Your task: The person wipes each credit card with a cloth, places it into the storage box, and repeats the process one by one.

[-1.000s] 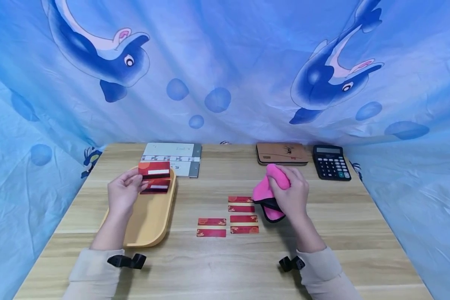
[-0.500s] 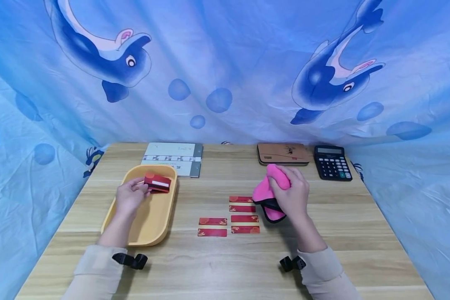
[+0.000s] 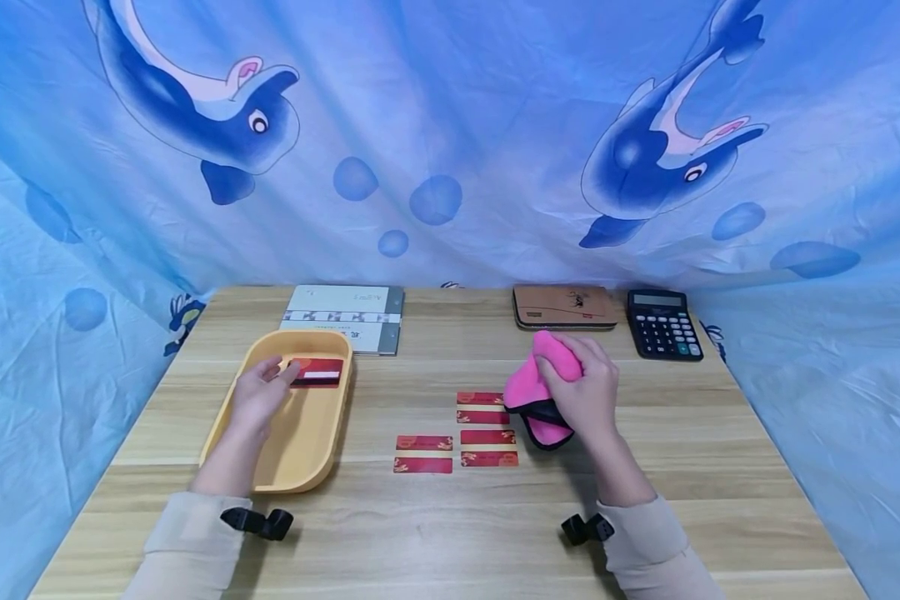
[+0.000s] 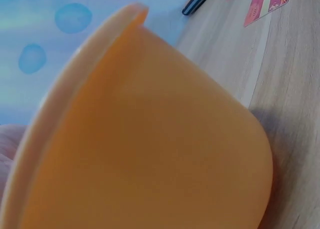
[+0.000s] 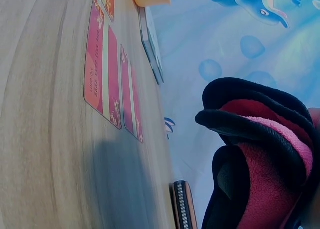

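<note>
Inside the yellow tray (image 3: 342,417), red bank cards (image 3: 318,372) lie at the far end, the top one with a dark stripe and a white strip. My left hand (image 3: 257,398) is over the tray, thumb and fingers spread apart at the left edge of these cards. My right hand (image 3: 587,387) grips a bunched pink cleaning cloth (image 3: 540,375) with black edging, held above the table right of three cards laid out flat. One of those, a red and gold card (image 3: 489,448), lies nearest the cloth. In the left wrist view the tray wall (image 4: 165,129) hides most of the hand.
At the back left, behind the tray, lies a grey-white notebook (image 3: 367,321). A brown wallet (image 3: 565,307) with a zip and a black calculator (image 3: 663,325) are at the back right. A blue dolphin curtain (image 3: 435,125) hangs right behind the table.
My left hand has lowered the card it held onto the one in the tray and let go, fingers parting. The right hand still grips the cloth in almost the same place.
</note>
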The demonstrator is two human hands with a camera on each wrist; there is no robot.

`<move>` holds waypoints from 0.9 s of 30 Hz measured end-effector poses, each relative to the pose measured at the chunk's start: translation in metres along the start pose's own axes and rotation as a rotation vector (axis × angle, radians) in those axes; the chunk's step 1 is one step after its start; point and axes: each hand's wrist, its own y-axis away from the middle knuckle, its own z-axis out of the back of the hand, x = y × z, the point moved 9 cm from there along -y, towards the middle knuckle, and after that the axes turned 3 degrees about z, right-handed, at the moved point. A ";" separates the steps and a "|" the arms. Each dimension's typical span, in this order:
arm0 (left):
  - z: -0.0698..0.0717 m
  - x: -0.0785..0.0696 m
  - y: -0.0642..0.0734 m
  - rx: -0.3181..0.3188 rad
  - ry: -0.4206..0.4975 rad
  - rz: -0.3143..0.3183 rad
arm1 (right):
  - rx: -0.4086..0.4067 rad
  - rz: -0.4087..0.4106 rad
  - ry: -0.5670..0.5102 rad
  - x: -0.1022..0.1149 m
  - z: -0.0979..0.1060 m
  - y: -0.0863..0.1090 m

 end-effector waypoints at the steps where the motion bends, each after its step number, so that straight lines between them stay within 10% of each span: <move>1: 0.000 -0.002 0.001 -0.003 0.009 -0.009 | 0.004 -0.003 -0.005 0.000 0.000 0.000; 12: -0.026 -0.064 0.037 -0.073 -0.009 -0.370 | -0.006 -0.051 -0.020 -0.005 0.007 -0.003; 18: -0.059 -0.089 0.056 0.038 0.017 -0.541 | -0.010 -0.072 -0.024 -0.006 0.011 -0.004; 27: -0.112 -0.098 0.081 0.216 -0.043 -0.606 | -0.008 -0.108 -0.029 -0.008 0.016 -0.002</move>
